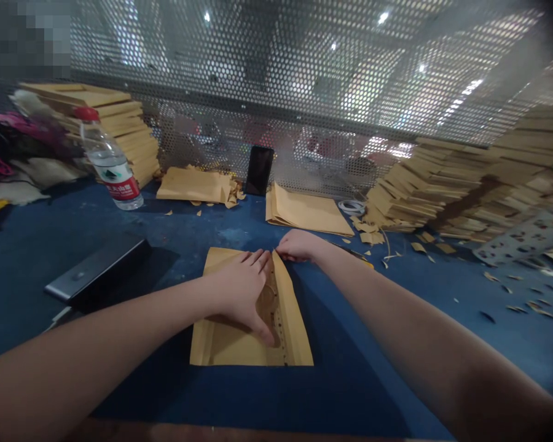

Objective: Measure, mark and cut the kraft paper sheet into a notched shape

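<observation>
"Where's our brown paper (235,354)?"

"Centre of the frame, beneath our left hand (242,288), spread flat over a clear ruler (271,301); our right hand (297,245) pinches the paper's lifted upper edge."

A blue table (239,402) carries a creased brown paper sheet (233,354), a bottle (121,184) (red-capped, partly filled), a dark flat device (96,269), a standing phone (259,170), folded brown paper (308,213), scattered paper scraps (372,237), and stacks of brown paper (419,184) to either side.

The left hand (242,288) partly hides the ruler (277,334); both forearms (120,328) are cut off
</observation>
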Demonstrator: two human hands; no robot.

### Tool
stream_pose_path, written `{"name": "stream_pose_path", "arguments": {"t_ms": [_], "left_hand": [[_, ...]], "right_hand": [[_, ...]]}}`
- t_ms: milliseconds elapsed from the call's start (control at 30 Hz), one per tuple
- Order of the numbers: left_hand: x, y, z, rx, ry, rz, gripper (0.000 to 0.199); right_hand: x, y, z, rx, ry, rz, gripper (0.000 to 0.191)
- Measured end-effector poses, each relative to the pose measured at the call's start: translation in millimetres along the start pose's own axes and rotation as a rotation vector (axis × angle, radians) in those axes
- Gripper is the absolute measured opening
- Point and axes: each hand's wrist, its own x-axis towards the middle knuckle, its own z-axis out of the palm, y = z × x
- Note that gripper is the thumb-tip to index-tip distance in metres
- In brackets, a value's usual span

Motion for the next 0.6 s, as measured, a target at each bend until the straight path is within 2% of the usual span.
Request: {"name": "stream_pose_path", "arguments": {"t_ms": [267,600], "left_hand": [[-0.6,0.1,0.4,0.002,0.001,-0.005,0.144],[-1.0,-5.4,1.3,-0.006,-0.003,0.021,0.143]], "right_hand": [[0.8,-0.2,1.0,-0.019,-0.016,0.016,0.034],[-11.0,3.0,8.9,-0.019,-0.065,0.008,0.033]]}}
